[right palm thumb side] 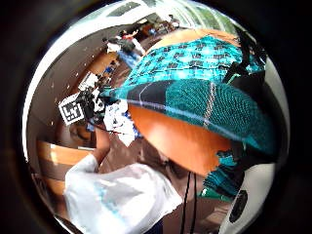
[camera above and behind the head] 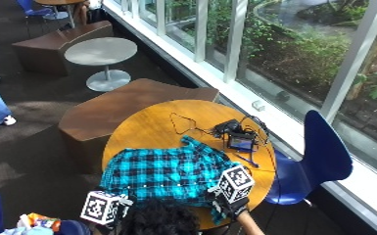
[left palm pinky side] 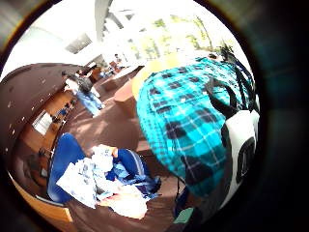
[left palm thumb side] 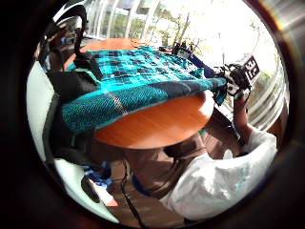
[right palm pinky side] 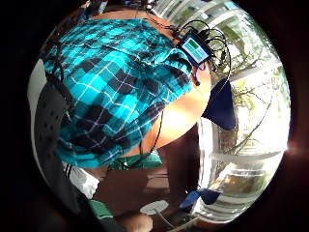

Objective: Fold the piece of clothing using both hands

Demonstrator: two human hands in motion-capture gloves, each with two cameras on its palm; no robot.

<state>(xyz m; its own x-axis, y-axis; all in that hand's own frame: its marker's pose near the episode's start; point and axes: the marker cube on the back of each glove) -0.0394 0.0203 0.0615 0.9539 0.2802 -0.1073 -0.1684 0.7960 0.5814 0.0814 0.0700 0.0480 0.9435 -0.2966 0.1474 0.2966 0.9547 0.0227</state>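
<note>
A turquoise and black plaid shirt (camera above and behind the head: 165, 174) lies spread on the near half of the round wooden table (camera above and behind the head: 149, 122), its near edge hanging over the rim. At the shirt's near left corner, my left hand (camera above and behind the head: 113, 211) grips the cloth; the right thumb side palm view shows that hand (right palm thumb side: 93, 108) pinching the hem. The near right corner is held by my right hand (camera above and behind the head: 230, 205), which the left thumb side palm view shows as a hand (left palm thumb side: 233, 81) curled on the edge of the shirt (left palm thumb side: 138, 81). Both palms are close to the cloth (right palm pinky side: 111, 82).
A small device with a screen (camera above and behind the head: 241, 143) and black cables (camera above and behind the head: 185, 122) lie on the table beyond the shirt. A blue chair (camera above and behind the head: 318, 156) stands at the right, a brown bench (camera above and behind the head: 109, 112) at the left. Another blue chair holds a pile of clothes (left palm pinky side: 101, 181).
</note>
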